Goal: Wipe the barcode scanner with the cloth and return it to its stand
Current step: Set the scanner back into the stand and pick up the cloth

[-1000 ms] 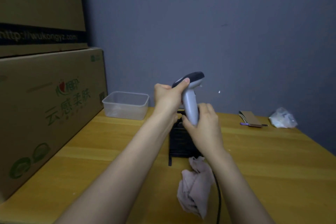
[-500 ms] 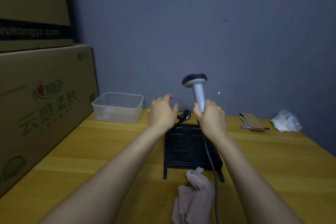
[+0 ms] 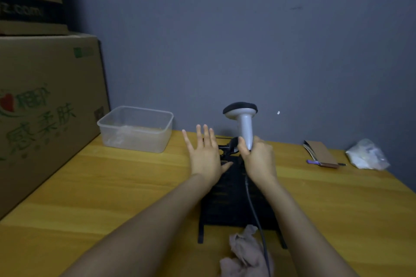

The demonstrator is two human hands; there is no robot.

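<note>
The grey barcode scanner (image 3: 244, 119) with a black head stands upright at the far end of the black stand (image 3: 234, 204). My right hand (image 3: 258, 159) is closed around the lower part of its handle. Its black cable (image 3: 255, 213) runs back toward me over the stand. My left hand (image 3: 204, 153) hovers just left of the scanner, fingers spread, holding nothing. The beige cloth (image 3: 246, 256) lies crumpled on the table at the stand's near edge, untouched by either hand.
A clear plastic container (image 3: 135, 129) sits at the back left of the wooden table (image 3: 112, 198). Stacked cardboard boxes (image 3: 45, 108) fill the left side. A cardboard piece with a purple pen (image 3: 319, 153) and a crumpled plastic bag (image 3: 367, 154) lie at the back right.
My left hand let go of the scanner head and opened beside it. My right hand lowered the scanner upright toward the stand's far end. The cloth stayed where it lay.
</note>
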